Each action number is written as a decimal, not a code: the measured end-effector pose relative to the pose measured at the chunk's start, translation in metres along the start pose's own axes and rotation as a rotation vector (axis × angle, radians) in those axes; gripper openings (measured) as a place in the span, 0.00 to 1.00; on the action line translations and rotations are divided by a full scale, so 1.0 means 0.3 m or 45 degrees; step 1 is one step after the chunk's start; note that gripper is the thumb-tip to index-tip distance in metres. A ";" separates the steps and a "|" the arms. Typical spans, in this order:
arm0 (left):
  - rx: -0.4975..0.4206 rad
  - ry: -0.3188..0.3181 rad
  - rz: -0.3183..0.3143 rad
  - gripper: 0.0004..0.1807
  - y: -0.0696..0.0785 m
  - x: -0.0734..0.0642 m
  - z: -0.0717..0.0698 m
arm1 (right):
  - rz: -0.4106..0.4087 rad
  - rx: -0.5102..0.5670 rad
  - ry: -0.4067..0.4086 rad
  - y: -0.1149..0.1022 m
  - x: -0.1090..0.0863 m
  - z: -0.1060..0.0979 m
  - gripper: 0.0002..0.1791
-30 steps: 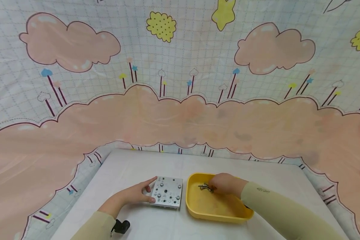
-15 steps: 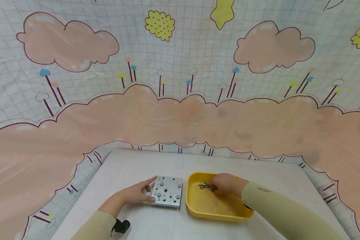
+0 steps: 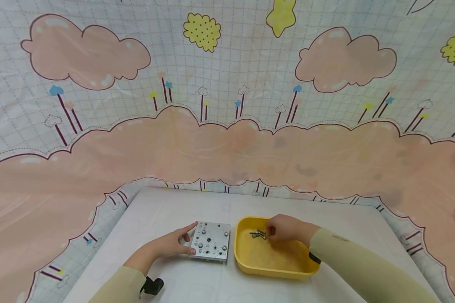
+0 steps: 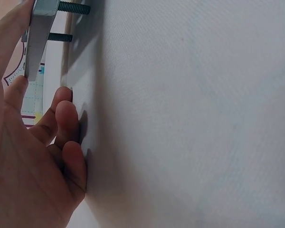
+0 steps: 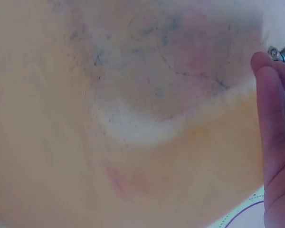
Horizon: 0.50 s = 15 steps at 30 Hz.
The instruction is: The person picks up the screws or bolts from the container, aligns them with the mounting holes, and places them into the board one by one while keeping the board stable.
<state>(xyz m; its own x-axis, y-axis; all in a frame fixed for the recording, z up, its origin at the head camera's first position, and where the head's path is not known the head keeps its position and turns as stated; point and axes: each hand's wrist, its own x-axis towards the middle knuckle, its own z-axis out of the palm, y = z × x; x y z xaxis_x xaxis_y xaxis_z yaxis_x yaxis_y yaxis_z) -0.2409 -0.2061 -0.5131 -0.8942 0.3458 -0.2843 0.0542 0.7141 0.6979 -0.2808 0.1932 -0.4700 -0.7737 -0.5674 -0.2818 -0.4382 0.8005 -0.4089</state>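
My left hand [image 3: 170, 245] holds a silver metal plate [image 3: 212, 235] by its left side, thumb and index finger at two corners. Holes and several screw heads show on the plate's top. In the left wrist view, threaded screw ends [image 4: 61, 36] stick out beneath it. My right hand [image 3: 290, 230] is over the yellow tray [image 3: 274, 272] with its fingers curled together. Bolts [image 3: 258, 234] lie in a small pile left of those fingers. Metal bolt parts [image 5: 281, 51] show at the fingertips in the right wrist view; the pinched one is mostly hidden.
The white table [image 3: 189, 206] carries the plate and, close to its right, the tray. A black wrist-camera mount [image 3: 152, 286] sits by the left sleeve. Behind the table hangs a patterned curtain [image 3: 227, 155].
My right hand has drawn slightly up and right from the bolt pile, and its curled fingers show more clearly. My left hand and the plate have stayed put.
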 end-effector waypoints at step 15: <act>0.016 -0.004 -0.026 0.55 -0.004 0.007 -0.002 | 0.058 0.422 0.035 0.007 -0.016 -0.016 0.03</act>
<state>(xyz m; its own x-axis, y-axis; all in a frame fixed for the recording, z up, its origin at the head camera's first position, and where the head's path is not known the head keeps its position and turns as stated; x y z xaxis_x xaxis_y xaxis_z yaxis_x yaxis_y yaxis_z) -0.2430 -0.2065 -0.5142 -0.8939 0.3326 -0.3005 0.0414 0.7288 0.6835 -0.2803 0.1985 -0.4652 -0.8032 -0.5233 -0.2846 -0.2336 0.7162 -0.6577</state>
